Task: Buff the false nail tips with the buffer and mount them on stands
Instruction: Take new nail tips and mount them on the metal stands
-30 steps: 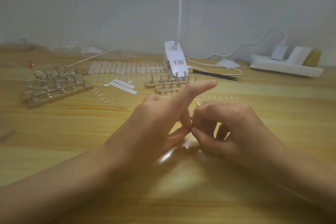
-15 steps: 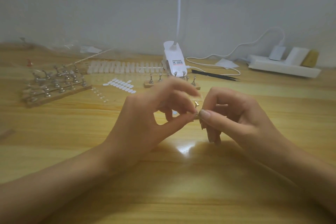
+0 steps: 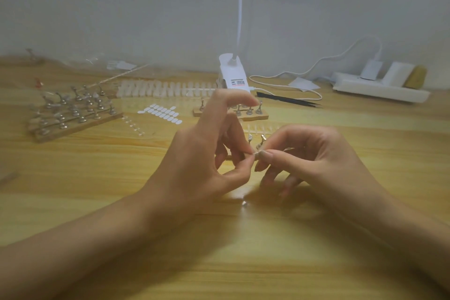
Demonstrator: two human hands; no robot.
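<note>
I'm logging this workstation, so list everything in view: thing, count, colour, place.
table: one, light wood, under everything
stand racks: several wooden strips with many silver stands, far left
small stand base: one, wood with silver stands, centre, behind the left hand
nail tip strip: one long row, white, back centre
adhesive tabs: one cluster, white, between the racks and the small base
lamp base: one, white, back centre
tweezers: one, black, right of the lamp base
power strip: one, white, back right
small piece: one, pale, too small to identify, between both hands
left hand: one, front centre, pinches the small piece
right hand: one, beside it, pinches the same piece
</note>
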